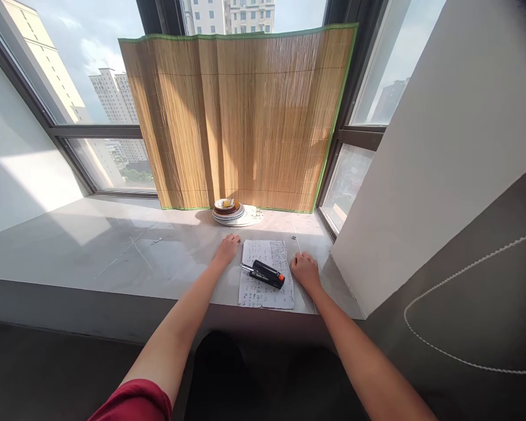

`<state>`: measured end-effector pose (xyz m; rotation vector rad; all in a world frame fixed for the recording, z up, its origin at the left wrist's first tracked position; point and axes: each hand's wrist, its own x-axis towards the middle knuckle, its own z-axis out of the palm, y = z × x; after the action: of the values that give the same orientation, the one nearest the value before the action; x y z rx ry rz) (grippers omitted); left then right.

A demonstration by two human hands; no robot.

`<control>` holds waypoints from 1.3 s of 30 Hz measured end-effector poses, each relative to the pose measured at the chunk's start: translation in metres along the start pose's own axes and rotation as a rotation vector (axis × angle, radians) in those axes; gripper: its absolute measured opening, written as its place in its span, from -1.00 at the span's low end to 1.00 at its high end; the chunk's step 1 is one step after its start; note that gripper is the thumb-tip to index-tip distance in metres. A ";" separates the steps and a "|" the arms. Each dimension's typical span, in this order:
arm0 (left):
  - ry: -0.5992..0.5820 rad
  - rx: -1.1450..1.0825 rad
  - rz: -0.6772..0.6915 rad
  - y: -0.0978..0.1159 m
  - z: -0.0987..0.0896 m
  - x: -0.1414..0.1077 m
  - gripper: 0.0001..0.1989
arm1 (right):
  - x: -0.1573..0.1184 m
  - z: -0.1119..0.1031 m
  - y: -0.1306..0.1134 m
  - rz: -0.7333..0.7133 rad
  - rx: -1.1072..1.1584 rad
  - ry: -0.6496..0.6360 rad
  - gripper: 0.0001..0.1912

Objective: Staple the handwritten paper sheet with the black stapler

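Note:
My left hand (228,248) rests on the pale window sill, left of a sheet of paper (267,296) covered in handwriting. It holds nothing, and its fingers lie loosely forward on the surface. On the sheet's other side, my right hand (305,270) rests with its fingers curled in, and nothing shows in it. Across the middle of the paper lies a black object with an orange spot at one end (268,272). Against its near side lies a slim black pen-like thing with a silver tip (246,268). Neither hand touches these two.
Behind the paper stand stacked plates and small dishes (228,215), partly over a white patterned plate (253,216). A green-edged bamboo blind (245,123) leans across the window. To the right, a slanting white wall (429,146) borders the sill, and a beaded cord (438,351) hangs.

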<state>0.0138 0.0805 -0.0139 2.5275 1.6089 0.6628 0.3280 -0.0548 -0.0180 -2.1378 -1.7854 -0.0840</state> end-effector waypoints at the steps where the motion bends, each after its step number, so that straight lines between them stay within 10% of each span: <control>1: 0.017 0.005 -0.016 0.002 -0.001 -0.003 -0.71 | 0.000 0.000 0.000 0.000 0.002 0.000 -0.74; 18: 0.236 -0.198 0.079 0.050 -0.020 -0.094 -0.80 | 0.000 -0.007 -0.002 0.016 0.074 -0.010 -0.72; 28: 0.121 -0.252 0.220 0.045 -0.024 -0.093 -0.84 | -0.032 -0.025 -0.008 -0.309 0.737 -0.014 -0.67; 39: 0.075 -0.490 0.234 0.043 -0.021 -0.090 -0.89 | -0.055 -0.029 -0.023 -0.535 0.588 -0.246 -0.45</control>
<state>0.0096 -0.0216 -0.0117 2.3500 1.0072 1.0372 0.2997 -0.1118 -0.0003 -1.2777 -2.1370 0.5252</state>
